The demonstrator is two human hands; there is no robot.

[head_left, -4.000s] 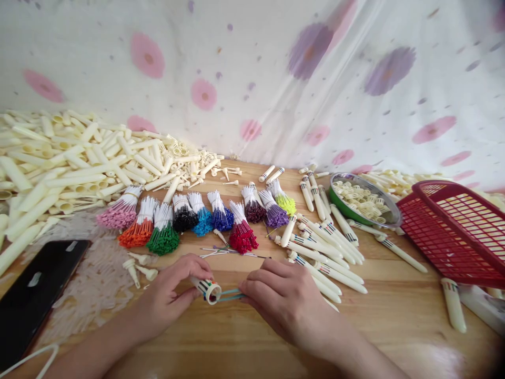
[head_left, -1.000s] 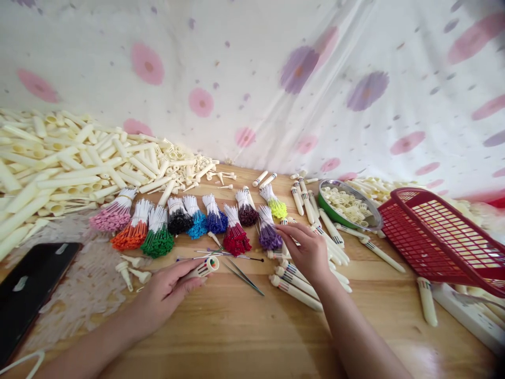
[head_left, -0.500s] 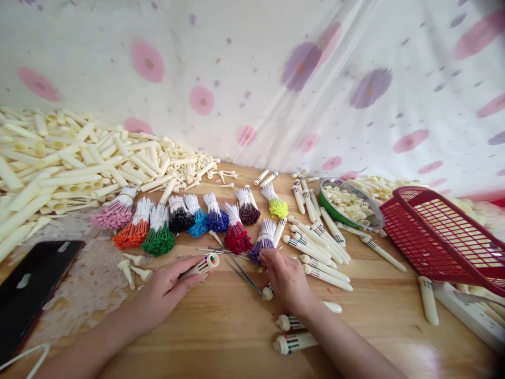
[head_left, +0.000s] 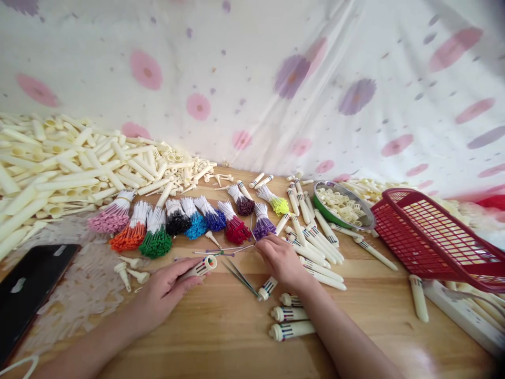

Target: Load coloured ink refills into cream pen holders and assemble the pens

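Note:
My left hand (head_left: 168,287) is closed around a cream multicolour pen barrel (head_left: 205,265), its open end facing up and right with coloured bits inside. Fingertips of my right hand (head_left: 278,259) are pinched on a thin pen refill (head_left: 253,237), just below the purple refill bundle (head_left: 263,221). A few loose refills (head_left: 224,251) lie on the table between the hands. Below them rest metal tweezers (head_left: 240,277), points up and left. Tied bundles of refills stand in a row behind, among them red (head_left: 235,226), blue (head_left: 213,215) and green (head_left: 157,237).
Cream pen barrels (head_left: 79,163) are heaped at the left, above a black phone (head_left: 33,295). Filled pens (head_left: 311,245) lie right of my right hand, others (head_left: 292,330) under my forearm. A green-sided bowl (head_left: 321,202) and a red basket (head_left: 430,237) stand at the right.
My right hand has drawn slightly down and left from the purple bundle, which now stands uncovered. My left hand still holds the barrel in nearly the same place. The view has shifted slightly.

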